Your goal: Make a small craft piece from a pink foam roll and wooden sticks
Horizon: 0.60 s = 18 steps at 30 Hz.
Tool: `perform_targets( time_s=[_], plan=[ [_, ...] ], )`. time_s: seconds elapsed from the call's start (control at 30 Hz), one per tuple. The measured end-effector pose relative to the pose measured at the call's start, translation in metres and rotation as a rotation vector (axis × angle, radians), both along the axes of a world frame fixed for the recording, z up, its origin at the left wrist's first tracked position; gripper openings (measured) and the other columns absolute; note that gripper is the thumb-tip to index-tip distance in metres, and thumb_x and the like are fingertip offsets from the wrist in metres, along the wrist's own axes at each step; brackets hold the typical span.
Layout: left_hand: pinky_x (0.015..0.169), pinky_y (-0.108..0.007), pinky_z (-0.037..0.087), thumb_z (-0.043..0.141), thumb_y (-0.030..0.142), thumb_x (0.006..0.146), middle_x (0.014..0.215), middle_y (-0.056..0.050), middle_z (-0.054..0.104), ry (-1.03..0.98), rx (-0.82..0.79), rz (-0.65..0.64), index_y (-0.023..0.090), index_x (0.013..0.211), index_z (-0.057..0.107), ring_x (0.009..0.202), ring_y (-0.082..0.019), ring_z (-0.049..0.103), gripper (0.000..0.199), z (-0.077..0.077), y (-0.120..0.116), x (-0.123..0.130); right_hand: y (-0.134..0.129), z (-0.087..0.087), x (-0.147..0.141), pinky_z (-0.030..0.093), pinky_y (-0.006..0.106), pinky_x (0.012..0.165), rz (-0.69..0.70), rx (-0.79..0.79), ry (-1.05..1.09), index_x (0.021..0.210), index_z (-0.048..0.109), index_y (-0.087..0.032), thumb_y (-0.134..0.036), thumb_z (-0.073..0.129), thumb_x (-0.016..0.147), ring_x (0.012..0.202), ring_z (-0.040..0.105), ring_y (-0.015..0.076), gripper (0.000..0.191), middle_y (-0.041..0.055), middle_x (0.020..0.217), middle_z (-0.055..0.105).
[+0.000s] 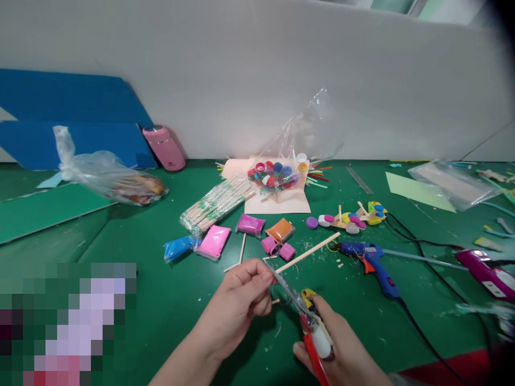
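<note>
My left hand (251,289) is closed, pinching a pale wooden stick (311,252) near its lower end. The stick slants up to the right over the table. Scissors (292,292) with a red handle (316,359) are in my right hand (341,340), their blades reaching the stick beside my left fingertips. Yellow and white pieces also show at my right hand; whether they belong to the scissors I cannot tell. Right of the stick's far end lies a blue glue gun (376,262). Behind it is a row of joined bottle caps and sticks (348,219).
A bag of wooden sticks (219,201), clay packets (215,241) and a bag of bottle caps (276,177) lie ahead. A pink bottle (164,147) leans at the wall. Black cables (430,338) and a magenta power strip (488,276) are at right. A blurred person is at left.
</note>
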<state>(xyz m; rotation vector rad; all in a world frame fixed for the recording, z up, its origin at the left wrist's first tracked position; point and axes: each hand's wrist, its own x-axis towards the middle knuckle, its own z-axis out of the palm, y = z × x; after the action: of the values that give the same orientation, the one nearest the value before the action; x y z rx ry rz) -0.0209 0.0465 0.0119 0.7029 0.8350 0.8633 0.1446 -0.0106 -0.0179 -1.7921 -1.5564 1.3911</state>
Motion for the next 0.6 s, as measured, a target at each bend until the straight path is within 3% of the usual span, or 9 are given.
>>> perform_targets(
  time_s=[0.17, 0.27, 0.37, 0.53, 0.6],
  plan=[
    [0.048, -0.021, 0.024, 0.053, 0.029, 0.076, 0.055, 0.004, 0.040, 0.399, 0.266, 0.144, 0.016, 0.064, 0.051, 0.051, -0.009, 0.031, 0.018, 0.003, -0.004, 0.002, -0.001, -0.008, 0.000, 0.032, 0.017, 0.041, 0.005, 0.029, -0.006, 0.084, 0.042, -0.021, -0.021, 0.062, 0.060, 0.044, 0.043, 0.0076, 0.031, -0.0075, 0.053, 0.048],
    [0.051, -0.022, 0.028, 0.052, 0.028, 0.077, 0.059, 0.002, 0.045, 0.523, 0.385, 0.175, 0.016, 0.065, 0.053, 0.056, -0.010, 0.036, 0.017, 0.001, -0.006, 0.002, 0.000, -0.004, -0.001, 0.031, 0.017, 0.041, 0.002, 0.037, -0.022, 0.084, 0.043, -0.021, -0.020, 0.062, 0.059, 0.044, 0.041, 0.0073, 0.032, -0.0080, 0.052, 0.047],
    [0.048, -0.022, 0.025, 0.052, 0.029, 0.077, 0.054, 0.004, 0.041, 0.415, 0.323, 0.152, 0.016, 0.063, 0.051, 0.052, -0.009, 0.032, 0.020, -0.003, -0.005, 0.002, 0.001, 0.001, 0.000, 0.031, 0.016, 0.041, 0.005, 0.014, -0.007, 0.080, 0.044, -0.022, -0.015, 0.059, 0.059, 0.043, 0.040, 0.0071, 0.027, -0.0088, 0.051, 0.046],
    [0.045, -0.022, 0.020, 0.053, 0.030, 0.077, 0.044, 0.008, 0.031, 0.062, 0.066, 0.072, 0.017, 0.060, 0.045, 0.042, -0.007, 0.023, 0.023, -0.004, -0.001, 0.001, 0.002, 0.002, 0.002, 0.032, 0.017, 0.042, 0.015, 0.007, 0.025, 0.081, 0.045, -0.023, -0.015, 0.061, 0.058, 0.044, 0.041, 0.0073, 0.029, -0.0085, 0.052, 0.047],
    [0.045, -0.022, 0.020, 0.053, 0.030, 0.076, 0.044, 0.009, 0.030, 0.041, 0.034, 0.042, 0.017, 0.059, 0.045, 0.041, -0.006, 0.023, 0.023, -0.002, -0.001, 0.001, 0.000, -0.002, 0.002, 0.032, 0.017, 0.042, 0.013, 0.003, 0.027, 0.082, 0.045, -0.023, -0.017, 0.062, 0.058, 0.044, 0.042, 0.0075, 0.029, -0.0081, 0.053, 0.048]
  ],
)
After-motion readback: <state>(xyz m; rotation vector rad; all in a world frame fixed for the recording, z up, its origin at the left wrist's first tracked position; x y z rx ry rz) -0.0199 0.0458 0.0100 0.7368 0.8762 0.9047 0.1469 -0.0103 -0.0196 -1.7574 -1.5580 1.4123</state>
